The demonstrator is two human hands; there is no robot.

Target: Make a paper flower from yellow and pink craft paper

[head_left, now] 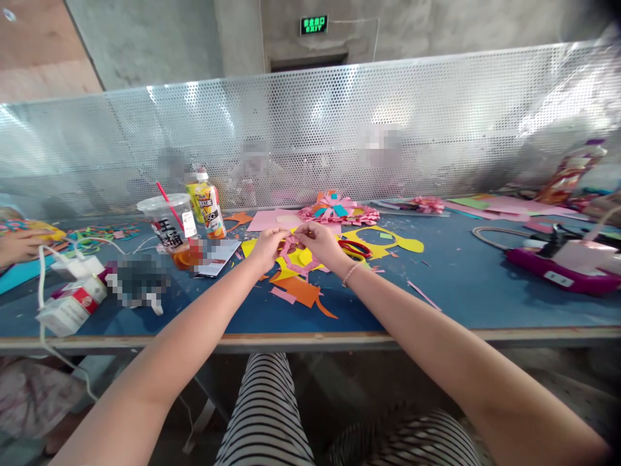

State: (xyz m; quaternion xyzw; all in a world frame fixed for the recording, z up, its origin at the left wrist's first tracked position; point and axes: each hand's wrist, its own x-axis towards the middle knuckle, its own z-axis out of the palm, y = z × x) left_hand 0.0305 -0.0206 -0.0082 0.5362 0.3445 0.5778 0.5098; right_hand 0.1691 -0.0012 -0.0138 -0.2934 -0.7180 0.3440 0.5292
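Both my hands meet over the middle of the blue table. My left hand and my right hand pinch a pink cut paper piece between their fingertips, holding it just above yellow paper scraps. Orange paper scraps lie right below my hands. Red scissors rest on the table beside my right wrist. A finished pink paper flower lies just beyond my hands.
A plastic cup with a red straw and a juice bottle stand at the left. A white box with cable sits near the front left edge. A purple device lies at right. Another person's hand works far left. A perforated metal screen backs the table.
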